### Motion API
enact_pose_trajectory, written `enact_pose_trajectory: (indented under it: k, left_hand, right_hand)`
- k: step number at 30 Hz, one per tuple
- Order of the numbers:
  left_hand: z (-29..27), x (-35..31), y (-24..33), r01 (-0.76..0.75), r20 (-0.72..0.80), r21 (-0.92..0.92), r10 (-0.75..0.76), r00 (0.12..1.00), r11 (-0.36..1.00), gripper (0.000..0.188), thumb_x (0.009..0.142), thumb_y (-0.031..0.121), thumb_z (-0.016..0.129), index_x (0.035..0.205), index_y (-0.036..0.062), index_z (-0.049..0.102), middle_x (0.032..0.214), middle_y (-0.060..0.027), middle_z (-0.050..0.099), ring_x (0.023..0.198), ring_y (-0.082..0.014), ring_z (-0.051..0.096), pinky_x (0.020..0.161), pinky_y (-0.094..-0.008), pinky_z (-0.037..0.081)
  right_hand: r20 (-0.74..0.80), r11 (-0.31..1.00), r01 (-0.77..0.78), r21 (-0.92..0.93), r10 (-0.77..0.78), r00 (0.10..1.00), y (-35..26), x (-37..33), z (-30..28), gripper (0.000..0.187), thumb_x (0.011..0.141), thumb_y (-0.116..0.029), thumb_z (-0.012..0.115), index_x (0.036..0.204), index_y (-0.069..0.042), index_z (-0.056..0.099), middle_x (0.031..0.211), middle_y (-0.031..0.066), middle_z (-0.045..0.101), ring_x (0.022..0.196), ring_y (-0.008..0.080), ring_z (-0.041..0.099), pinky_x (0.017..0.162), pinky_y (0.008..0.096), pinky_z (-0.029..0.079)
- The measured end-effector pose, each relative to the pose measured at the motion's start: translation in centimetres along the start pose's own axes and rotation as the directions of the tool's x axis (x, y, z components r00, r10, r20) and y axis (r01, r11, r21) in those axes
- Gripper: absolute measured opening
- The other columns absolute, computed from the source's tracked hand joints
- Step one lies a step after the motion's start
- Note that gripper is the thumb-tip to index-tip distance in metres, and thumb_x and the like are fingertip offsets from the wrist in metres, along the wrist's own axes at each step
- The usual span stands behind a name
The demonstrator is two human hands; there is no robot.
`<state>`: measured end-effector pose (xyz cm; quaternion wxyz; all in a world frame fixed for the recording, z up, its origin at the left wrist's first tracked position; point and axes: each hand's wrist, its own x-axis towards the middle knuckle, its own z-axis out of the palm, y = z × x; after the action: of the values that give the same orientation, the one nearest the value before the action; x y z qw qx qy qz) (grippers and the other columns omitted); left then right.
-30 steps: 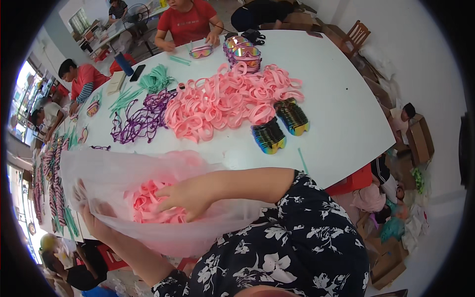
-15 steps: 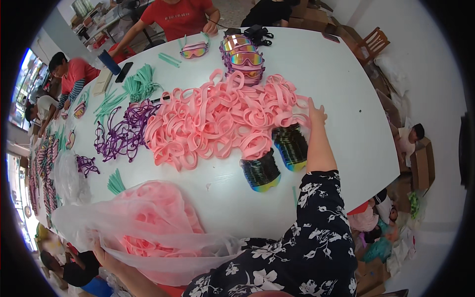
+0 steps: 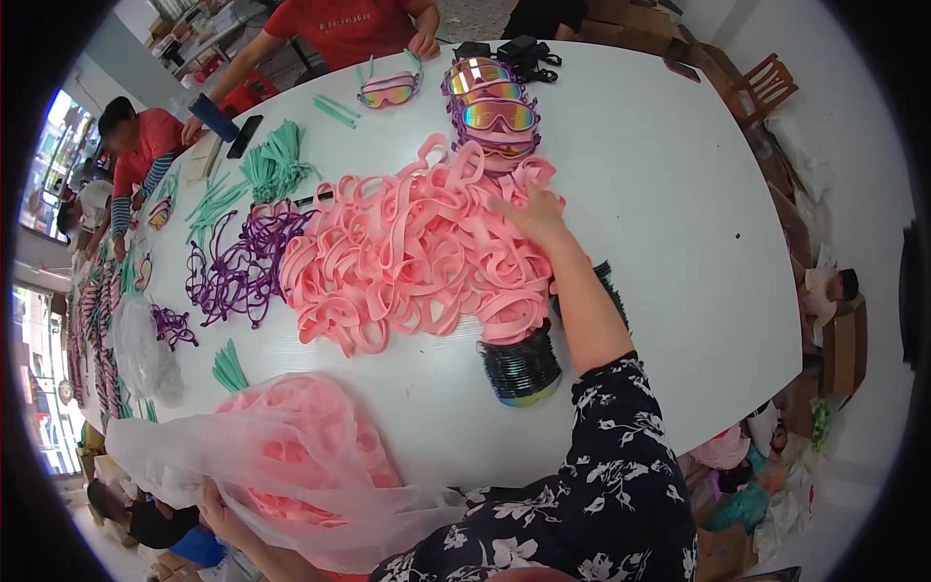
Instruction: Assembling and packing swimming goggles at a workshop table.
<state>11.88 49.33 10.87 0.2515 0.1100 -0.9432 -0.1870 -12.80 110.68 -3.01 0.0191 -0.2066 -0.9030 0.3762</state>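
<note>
hands: right (image 3: 531,215) on pink straps (image 3: 407,257), left (image 3: 221,512) gripping plastic bag (image 3: 291,456).

Purple frames (image 3: 242,267) heaped left of centre on the white table (image 3: 669,204). Teal straps (image 3: 276,165) bundled toward the far left edge; a smaller teal bundle (image 3: 230,369) near the left edge. Stacked mirrored goggles (image 3: 493,112) at the far edge. Two lens stacks (image 3: 522,369) toward the near edge. Wooden chair (image 3: 761,87) beyond the far right corner.
</note>
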Motion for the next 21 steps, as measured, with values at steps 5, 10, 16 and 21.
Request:
enact_pose_trajectory:
  k: [5,10,16,21]
  left_hand:
    - [0.4,-0.2,1.7,0.297,0.034,-0.215,-0.296,0.954,0.931,0.028,0.084,0.006,0.059,0.11,-0.0021,0.065,0.116,-0.0168,0.059,0.109,-0.0306,0.056,0.092,-0.0372,0.045]
    - [1.2,-0.5,3.4,0.224,-0.036,-0.148,-0.231,0.972,0.963,0.025,0.091,0.007,0.052,0.109,-0.0057,0.064,0.112,-0.0137,0.057,0.1,-0.0228,0.059,0.085,-0.0315,0.05]
    - [0.3,0.0,4.8,0.367,0.176,-0.865,-0.478,0.86,0.342,0.032,0.09,0.007,0.046,0.116,-0.0072,0.059,0.116,-0.0124,0.058,0.108,-0.0232,0.056,0.092,-0.0346,0.046]
    - [-2.5,0.2,5.7,0.31,0.234,-0.926,-0.317,0.919,0.215,0.038,0.09,0.006,0.041,0.123,-0.0066,0.054,0.128,-0.0162,0.054,0.117,-0.0245,0.053,0.1,-0.0358,0.043]
  right_hand:
    - [0.061,0.919,0.127,-0.373,-0.112,0.992,-3.1,-7.3,3.2,0.131,0.053,-0.065,0.08,0.15,-0.005,0.015,0.148,0.0335,0.017,0.135,0.0539,0.022,0.107,0.0546,0.032]
    - [0.056,0.934,0.029,-0.357,-0.009,0.998,-3.0,-6.5,4.6,0.124,0.052,-0.05,0.085,0.148,-0.008,0.019,0.145,0.0315,0.023,0.126,0.0548,0.034,0.099,0.0546,0.041]
    - [-0.191,0.989,0.043,-0.138,-0.07,0.979,2.8,-1.9,7.0,0.092,0.054,-0.031,0.085,0.134,-0.008,0.045,0.132,0.0238,0.047,0.111,0.0418,0.056,0.092,0.0453,0.047]
    - [-0.239,0.994,0.07,-0.085,-0.088,0.967,-1.2,-2.8,3.4,0.079,0.055,-0.024,0.082,0.128,-0.008,0.056,0.115,0.0226,0.062,0.106,0.0353,0.061,0.089,0.0395,0.05]
